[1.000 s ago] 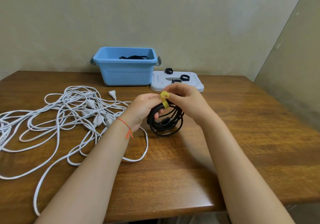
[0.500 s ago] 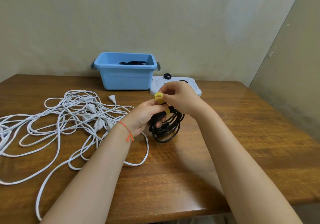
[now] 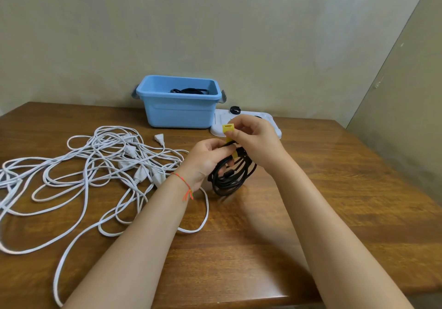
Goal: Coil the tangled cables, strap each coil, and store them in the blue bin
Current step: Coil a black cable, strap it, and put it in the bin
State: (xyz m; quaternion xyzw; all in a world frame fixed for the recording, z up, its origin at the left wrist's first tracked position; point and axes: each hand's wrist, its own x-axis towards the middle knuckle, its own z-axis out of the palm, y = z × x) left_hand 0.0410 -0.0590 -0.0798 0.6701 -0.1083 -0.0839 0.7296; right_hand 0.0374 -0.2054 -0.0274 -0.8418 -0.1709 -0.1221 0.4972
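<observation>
Yellow strap [image 3: 229,133] stands nearly upright at the frame's centre, its buckle end topmost, pinched by the right hand [image 3: 253,141] — its lower part wraps the black cable coil [image 3: 230,173], which the left hand [image 3: 207,162] grips just below-left. Threading likely comes next; the blue bin [image 3: 179,114] waits behind — upper centre.

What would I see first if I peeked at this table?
You would see two hands in the middle: the left hand holds a coil of black cable while the right hand pinches a yellow strap at the top of the coil. To the left, a big tangle of white cable sprawls over the wooden table. At the back stands a blue bin with black cable inside.
</observation>
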